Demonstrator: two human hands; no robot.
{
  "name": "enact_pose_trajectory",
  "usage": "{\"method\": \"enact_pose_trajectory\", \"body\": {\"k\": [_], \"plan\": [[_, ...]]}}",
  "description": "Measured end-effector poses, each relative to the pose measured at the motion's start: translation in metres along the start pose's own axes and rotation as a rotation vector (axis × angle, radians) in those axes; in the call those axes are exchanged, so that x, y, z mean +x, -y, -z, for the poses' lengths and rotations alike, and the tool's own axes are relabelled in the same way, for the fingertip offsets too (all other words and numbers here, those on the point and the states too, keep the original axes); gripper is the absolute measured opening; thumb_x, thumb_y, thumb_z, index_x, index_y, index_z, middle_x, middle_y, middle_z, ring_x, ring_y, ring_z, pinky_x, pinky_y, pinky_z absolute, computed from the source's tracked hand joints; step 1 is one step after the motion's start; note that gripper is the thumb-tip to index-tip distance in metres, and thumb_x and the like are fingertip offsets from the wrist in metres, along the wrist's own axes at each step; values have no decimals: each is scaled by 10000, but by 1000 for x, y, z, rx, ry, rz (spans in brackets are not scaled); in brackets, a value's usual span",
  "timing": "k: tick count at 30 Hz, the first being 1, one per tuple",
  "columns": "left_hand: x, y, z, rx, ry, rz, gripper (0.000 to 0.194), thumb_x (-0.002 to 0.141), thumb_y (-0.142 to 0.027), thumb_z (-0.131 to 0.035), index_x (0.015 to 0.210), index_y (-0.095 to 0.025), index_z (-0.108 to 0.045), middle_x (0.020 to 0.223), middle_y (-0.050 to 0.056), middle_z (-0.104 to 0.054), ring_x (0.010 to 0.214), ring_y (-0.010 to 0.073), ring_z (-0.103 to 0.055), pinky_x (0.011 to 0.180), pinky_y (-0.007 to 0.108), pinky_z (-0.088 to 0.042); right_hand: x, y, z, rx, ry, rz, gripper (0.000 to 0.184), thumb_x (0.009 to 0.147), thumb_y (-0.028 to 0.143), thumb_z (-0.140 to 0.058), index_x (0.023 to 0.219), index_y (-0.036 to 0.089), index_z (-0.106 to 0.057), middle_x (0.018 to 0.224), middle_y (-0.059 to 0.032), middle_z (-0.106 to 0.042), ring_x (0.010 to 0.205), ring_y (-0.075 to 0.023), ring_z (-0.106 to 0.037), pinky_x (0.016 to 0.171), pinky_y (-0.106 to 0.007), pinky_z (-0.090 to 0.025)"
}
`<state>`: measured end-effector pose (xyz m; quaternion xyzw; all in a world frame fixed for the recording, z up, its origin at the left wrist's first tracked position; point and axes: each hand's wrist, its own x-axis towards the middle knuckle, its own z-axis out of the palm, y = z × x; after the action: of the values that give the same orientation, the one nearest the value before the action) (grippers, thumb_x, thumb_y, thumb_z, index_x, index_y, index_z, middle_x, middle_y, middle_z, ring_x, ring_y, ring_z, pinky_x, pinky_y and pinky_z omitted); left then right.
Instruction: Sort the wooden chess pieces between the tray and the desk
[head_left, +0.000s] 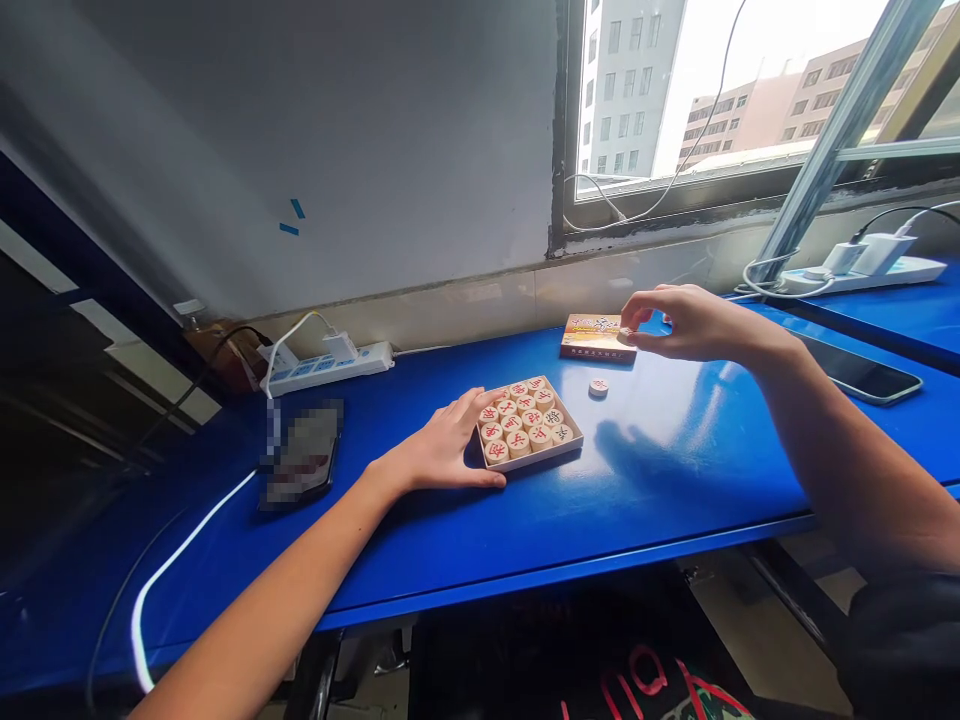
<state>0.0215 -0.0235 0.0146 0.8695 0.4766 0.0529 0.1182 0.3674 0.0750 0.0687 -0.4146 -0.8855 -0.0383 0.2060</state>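
An open shallow box [546, 455] on the blue table holds several round wooden xiangqi pieces [527, 418], marked in red or black characters. My left hand [450, 440] grips the box's left side, thumb at the front and fingers along the back corner. Above the table to the right, my right hand [686, 322] is closed in a pinch around a small xiangqi piece [625, 334], partly hidden by the fingers. Just behind that piece lies the printed box lid [589, 338]. A single xiangqi piece [598, 387] rests on the table between the lid and the open box.
A phone [304, 455] lies left on the blue table [480, 540], another phone [855, 368] at right. Power strips with plugs stand at the back left [330, 368] and back right [862, 270]. A white cable [172, 560] runs over the left side. A bottle [214, 345] stands in the left corner.
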Motion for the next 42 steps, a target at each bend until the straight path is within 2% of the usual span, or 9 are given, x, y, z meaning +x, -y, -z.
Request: {"method": "enact_pose_trajectory", "body": {"k": [8,13,17,20,24,27,31,37,42], "plan": [[0,-1,0,10,9,18,1058,691,-699,-627,1467,-287,-38,1519,144,-135,1403,348,-133,1104,543,-215,-2,-8,0,-79,100,-104,274,760,385,-546,981,242,-624,917,-26,-702,838,-228,-633,656,-315,-442],[0,-1,1,-3,-28,-20,1049,689,-681,-645,1467,-319,-41,1498,125,-198,1377,360,-202,1093,547,-237,3,1,-5,-2,176,-33,251,784,398,-535,947,226,-616,928,-34,-702,789,-198,-645,619,-283,-444],[0,1,0,-10,-41,-42,1046,690,-676,-647,1468,-329,-40,1495,116,-213,1368,354,-231,1093,534,-246,4,13,-9,21,224,0,180,810,367,-519,913,242,-599,792,-11,-686,655,-170,-621,536,-259,-406],[0,1,0,-6,-22,-22,1050,691,-690,-636,1468,-320,-35,1508,121,-184,1383,350,-197,1097,543,-233,3,26,-14,0,160,47,133,812,318,-521,871,223,-591,792,-27,-669,676,-178,-606,558,-268,-399],[0,1,0,9,9,3,1052,686,-712,-622,1468,-298,-52,1532,120,-122,1415,332,-86,1116,543,-192,2,55,-29,53,122,219,109,818,257,-523,851,196,-607,905,-61,-667,828,-194,-599,685,-286,-412],[0,1,0,11,12,7,1056,689,-717,-615,1470,-300,-40,1530,126,-124,1416,328,-87,1115,546,-193,-2,81,-39,99,111,338,95,813,272,-550,816,196,-606,807,-51,-654,801,-192,-565,689,-292,-392],[0,1,-1,8,6,-1,1054,691,-722,-608,1471,-307,-34,1525,130,-137,1412,331,-105,1112,546,-201,-8,107,-51,91,71,370,110,808,290,-559,762,196,-594,731,-44,-633,759,-196,-537,652,-299,-361],[-1,1,-2,3,0,5,1050,686,-715,-619,1472,-312,-50,1526,126,-125,1407,347,-117,1114,537,-208,-11,116,-63,93,64,360,119,817,263,-525,758,194,-602,775,-59,-651,784,-199,-559,672,-308,-356],[0,0,0,3,13,12,1056,685,-719,-616,1474,-310,-47,1531,125,-121,1414,344,-85,1117,550,-185,-7,110,-51,81,26,332,108,813,255,-531,755,196,-601,733,-48,-639,751,-190,-545,654,-293,-358]]}}
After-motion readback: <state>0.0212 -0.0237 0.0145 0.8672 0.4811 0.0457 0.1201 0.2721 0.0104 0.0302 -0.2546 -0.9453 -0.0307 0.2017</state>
